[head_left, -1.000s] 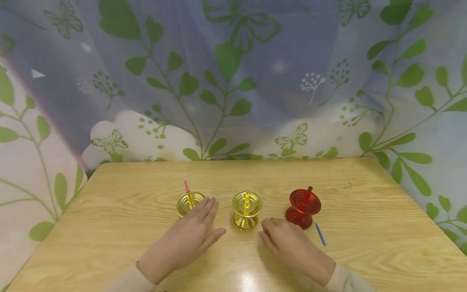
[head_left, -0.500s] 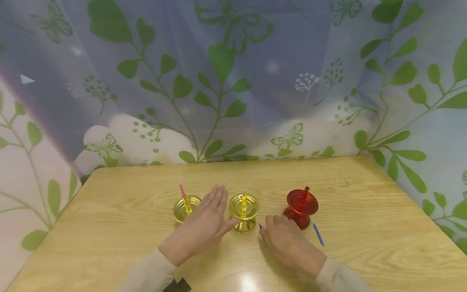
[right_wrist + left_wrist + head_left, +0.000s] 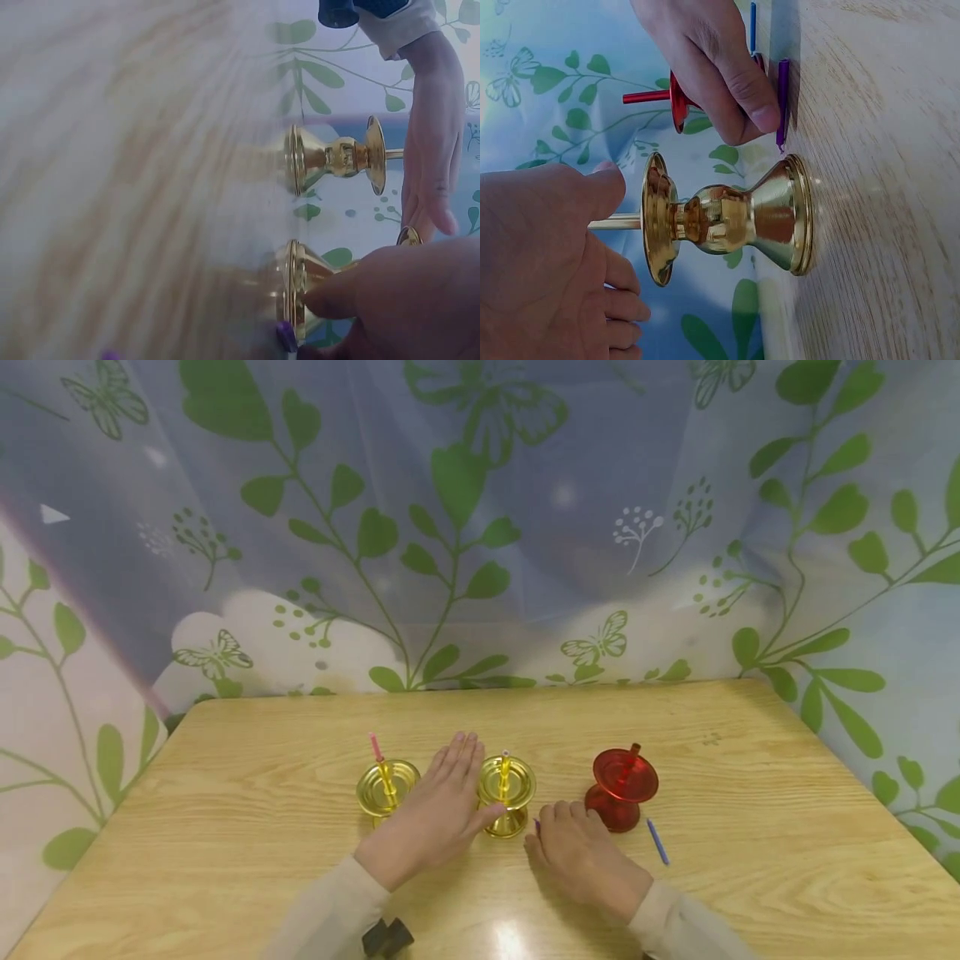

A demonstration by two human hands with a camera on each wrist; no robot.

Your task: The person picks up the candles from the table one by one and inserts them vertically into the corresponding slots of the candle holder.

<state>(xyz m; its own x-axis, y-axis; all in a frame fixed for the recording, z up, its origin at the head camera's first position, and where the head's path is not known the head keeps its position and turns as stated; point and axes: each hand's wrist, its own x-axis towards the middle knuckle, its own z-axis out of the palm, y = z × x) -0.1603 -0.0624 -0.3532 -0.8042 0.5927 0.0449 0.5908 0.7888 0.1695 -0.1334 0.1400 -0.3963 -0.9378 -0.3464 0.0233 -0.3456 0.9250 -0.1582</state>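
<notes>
In the head view, at the frame's lower centre, the left hand [image 3: 435, 814] lies flat with straight fingers beside the shiny gold metal candle holder [image 3: 507, 793] on the wooden worktop [image 3: 225, 827].

In the left wrist view, the right hand [image 3: 705, 60] pinches a thin purple candle [image 3: 782, 101].

I judge that the candle is being picked up; next it needs lifting onto the holder's spike.

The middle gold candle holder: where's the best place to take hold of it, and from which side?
Probably the narrow waist of the middle gold holder, between its wide top dish and flared base; both flares should stop a slip. Come in from the left, where the left hand is already beside it with its thumb at the dish. The right hand and purple candle crowd the other side.
</notes>
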